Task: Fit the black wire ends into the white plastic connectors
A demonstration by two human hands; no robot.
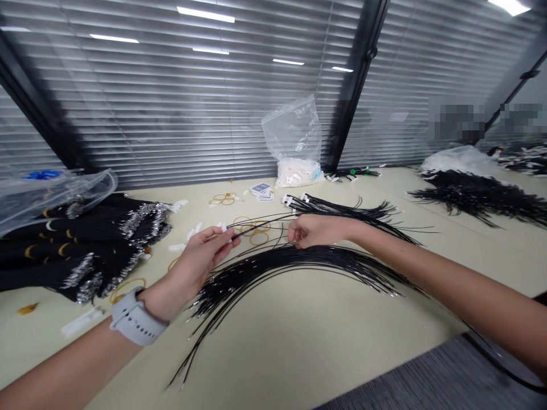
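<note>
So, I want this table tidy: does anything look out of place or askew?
A few black wires stray from the main bundle, splaying toward the picture's lower left while most lie together. Yellow rubber bands are also scattered loose beyond it; nothing looks clearly damaged.

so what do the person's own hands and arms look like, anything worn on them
The left hand and right hand are ungloved, and no sleeves show on either forearm. The left wrist wears a light grey strap with a row of small dark holes; nothing is worn on the right wrist.
</note>
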